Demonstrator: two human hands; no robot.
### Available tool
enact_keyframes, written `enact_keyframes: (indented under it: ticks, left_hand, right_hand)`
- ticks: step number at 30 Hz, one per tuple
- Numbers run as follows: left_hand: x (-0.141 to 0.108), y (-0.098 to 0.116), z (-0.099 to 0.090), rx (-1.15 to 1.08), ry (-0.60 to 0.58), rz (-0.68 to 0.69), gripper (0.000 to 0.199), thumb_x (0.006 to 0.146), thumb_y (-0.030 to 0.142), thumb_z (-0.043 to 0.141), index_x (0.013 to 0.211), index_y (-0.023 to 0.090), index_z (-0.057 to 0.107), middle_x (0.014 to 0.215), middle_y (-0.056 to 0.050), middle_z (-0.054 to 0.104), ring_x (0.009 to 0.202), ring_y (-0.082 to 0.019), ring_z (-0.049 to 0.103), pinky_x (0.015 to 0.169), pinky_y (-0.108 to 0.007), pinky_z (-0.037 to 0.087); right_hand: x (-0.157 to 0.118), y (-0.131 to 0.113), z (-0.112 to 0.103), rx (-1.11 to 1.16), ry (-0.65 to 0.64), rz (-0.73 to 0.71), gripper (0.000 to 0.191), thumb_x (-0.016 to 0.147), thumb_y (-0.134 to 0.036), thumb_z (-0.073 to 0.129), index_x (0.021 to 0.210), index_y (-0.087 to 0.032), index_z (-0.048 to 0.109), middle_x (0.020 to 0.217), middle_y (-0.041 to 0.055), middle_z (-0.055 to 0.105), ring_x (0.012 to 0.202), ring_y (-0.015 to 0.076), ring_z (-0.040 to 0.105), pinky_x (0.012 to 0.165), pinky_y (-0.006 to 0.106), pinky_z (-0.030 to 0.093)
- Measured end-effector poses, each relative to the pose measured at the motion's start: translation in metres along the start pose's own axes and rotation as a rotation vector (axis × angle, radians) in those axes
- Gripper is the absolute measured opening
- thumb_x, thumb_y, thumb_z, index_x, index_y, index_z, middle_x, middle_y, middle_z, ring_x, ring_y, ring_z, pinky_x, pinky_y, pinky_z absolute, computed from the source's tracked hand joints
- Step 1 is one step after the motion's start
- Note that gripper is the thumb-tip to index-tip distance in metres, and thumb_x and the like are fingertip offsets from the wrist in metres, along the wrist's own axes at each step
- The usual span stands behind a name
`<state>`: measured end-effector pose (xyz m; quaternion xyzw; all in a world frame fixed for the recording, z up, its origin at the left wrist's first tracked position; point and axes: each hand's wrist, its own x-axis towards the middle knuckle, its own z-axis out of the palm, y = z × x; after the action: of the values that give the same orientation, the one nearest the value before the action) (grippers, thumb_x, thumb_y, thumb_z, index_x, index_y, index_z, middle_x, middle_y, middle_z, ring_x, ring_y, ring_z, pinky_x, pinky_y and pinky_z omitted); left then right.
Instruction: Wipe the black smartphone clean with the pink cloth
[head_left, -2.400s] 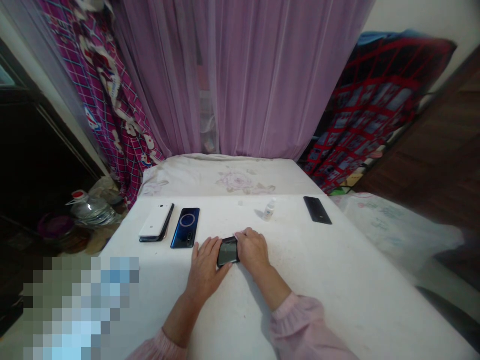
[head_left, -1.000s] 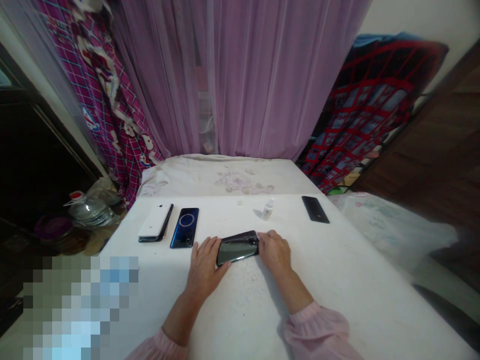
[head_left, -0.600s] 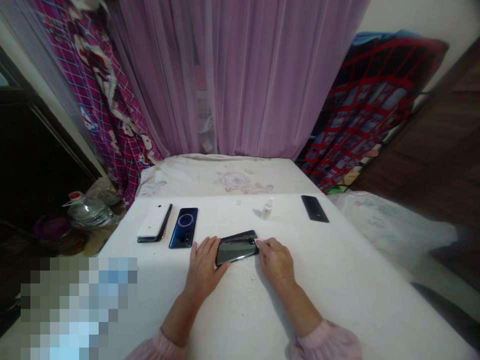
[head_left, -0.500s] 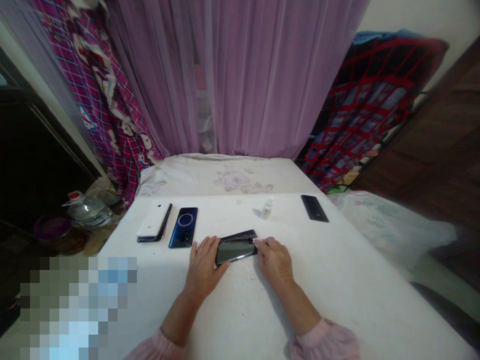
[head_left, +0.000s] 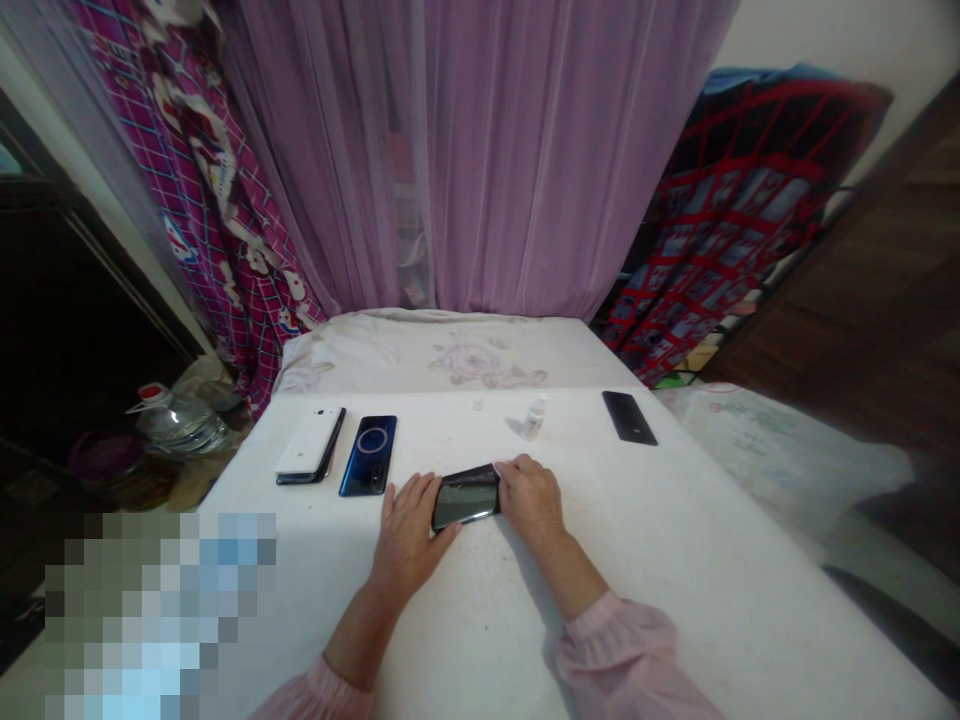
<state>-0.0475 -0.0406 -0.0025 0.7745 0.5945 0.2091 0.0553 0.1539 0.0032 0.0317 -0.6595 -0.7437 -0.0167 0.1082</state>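
Note:
A black smartphone (head_left: 466,503) lies crosswise on the white tabletop with its glossy face up. A dark flat strip shows along its far edge; whether that belongs to the phone I cannot tell. My left hand (head_left: 409,530) grips the phone's left end, with the thumb at the near edge and the fingers at the far side. At the right end, my right hand (head_left: 532,498) is closed with its fingertips down on the phone, covering that end. A small white wipe is pinched in those fingers, now almost wholly hidden.
Left of my hands lie a blue phone (head_left: 368,456) and a white phone (head_left: 309,443) stacked on a dark one. A small white bottle (head_left: 534,418) stands beyond the phone. Another black phone (head_left: 629,417) lies at the right. A water jug (head_left: 176,420) stands beside the table.
My right hand has moved a little left and away from me across the phone, covering more of its right end. The white wipe has slipped from view. My left hand stays in place.

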Motion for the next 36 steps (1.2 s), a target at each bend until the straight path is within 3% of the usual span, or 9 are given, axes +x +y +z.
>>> enact_keyframes:
  ticks: [7,18,27,36]
  left_hand:
    - [0.0,0.0,0.001,-0.007,0.018,0.011,0.055,0.086,0.039,0.056,0.137,0.019,0.045,0.139,-0.012,0.052,0.132,-0.031,0.042,0.112,-0.057,0.021]
    - [0.0,0.0,0.002,0.0,0.025,0.005,0.055,0.086,0.038,0.056,0.136,0.017,0.045,0.139,-0.014,0.052,0.132,-0.031,0.041,0.112,-0.057,0.02]
    - [0.0,0.0,0.002,0.006,0.023,0.008,0.055,0.086,0.037,0.057,0.137,0.019,0.045,0.139,-0.013,0.052,0.132,-0.031,0.042,0.112,-0.057,0.021]
    - [0.0,0.001,-0.002,-0.002,0.006,0.001,0.056,0.086,0.036,0.058,0.136,0.016,0.044,0.139,-0.014,0.052,0.132,-0.031,0.041,0.112,-0.057,0.021]
  right_hand:
    - [-0.006,-0.005,-0.004,0.035,-0.031,-0.116,0.028,0.092,-0.024,0.048,0.108,-0.033,0.069,0.1,0.003,0.065,0.089,0.0174,0.056,0.073,0.029,0.034]
    - [-0.042,0.005,-0.004,0.059,0.012,-0.168,0.03,0.089,-0.019,0.05,0.111,-0.029,0.068,0.098,0.0045,0.066,0.088,0.0169,0.057,0.074,0.029,0.036]
    - [-0.015,-0.01,-0.009,0.034,-0.053,-0.072,0.028,0.091,-0.024,0.049,0.109,-0.03,0.069,0.099,0.0047,0.066,0.089,0.0169,0.058,0.074,0.029,0.035]
    - [-0.007,-0.002,-0.008,0.03,-0.018,-0.009,0.028,0.092,-0.024,0.048,0.108,-0.03,0.07,0.096,0.0044,0.066,0.086,0.0165,0.059,0.071,0.028,0.034]
